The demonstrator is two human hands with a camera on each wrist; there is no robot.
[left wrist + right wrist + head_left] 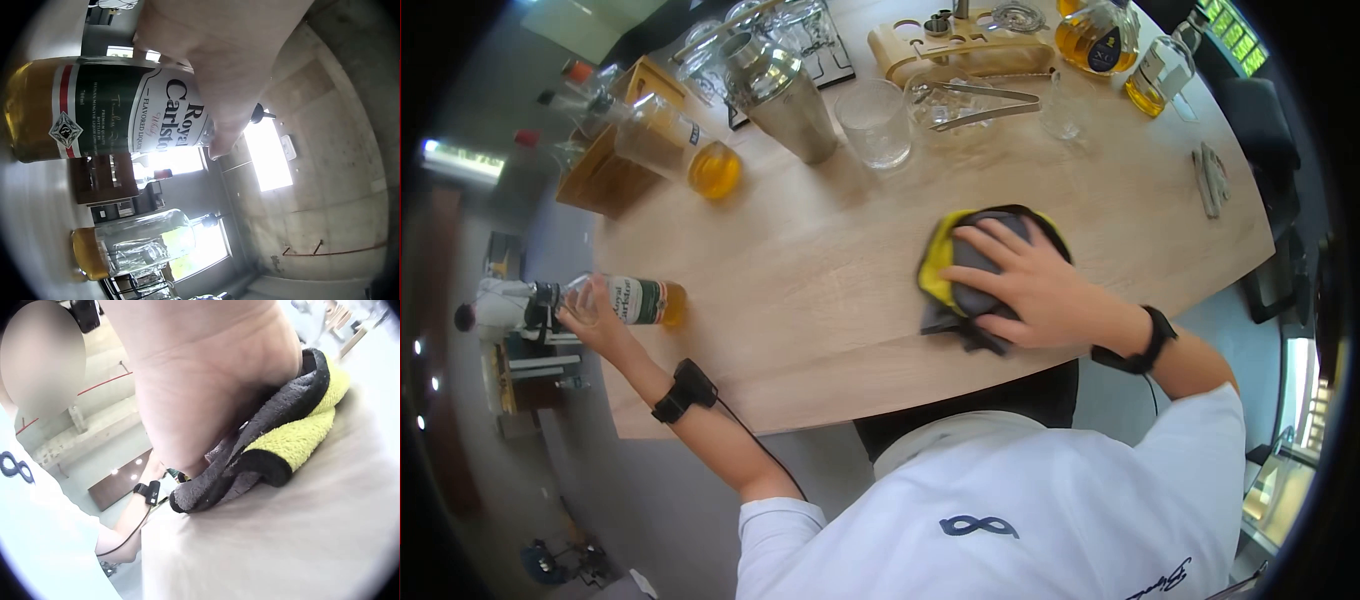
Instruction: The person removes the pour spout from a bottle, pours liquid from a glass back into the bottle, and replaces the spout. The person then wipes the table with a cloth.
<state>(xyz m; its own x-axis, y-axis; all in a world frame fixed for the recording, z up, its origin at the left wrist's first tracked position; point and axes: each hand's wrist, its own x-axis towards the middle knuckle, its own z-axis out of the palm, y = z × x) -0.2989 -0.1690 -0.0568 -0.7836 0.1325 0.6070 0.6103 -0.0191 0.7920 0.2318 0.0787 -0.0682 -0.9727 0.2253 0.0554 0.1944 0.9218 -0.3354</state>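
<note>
At the table's left edge my left hand (595, 315) grips a whisky bottle (106, 112) round its upper part. The bottle has a green and white label reading Royal Carlston and amber liquid in its bottom; a dark pourer tops it. My right hand (1035, 290) lies with spread fingers on a bunched grey and yellow towel (940, 262) with black edging, pressing it onto the table. In the right wrist view the towel (294, 447) folds up around the palm, and the fingertips are hidden behind it.
A clear bottle with amber liquid (715, 170) stands beside a wooden rack (605, 165). Along the back are a steel shaker (785, 100), a glass (875, 125), metal tongs (990, 108), a wooden bar-tool stand (890, 55) and more bottles (1155, 75). Small metal tools (1210, 180) lie at the right.
</note>
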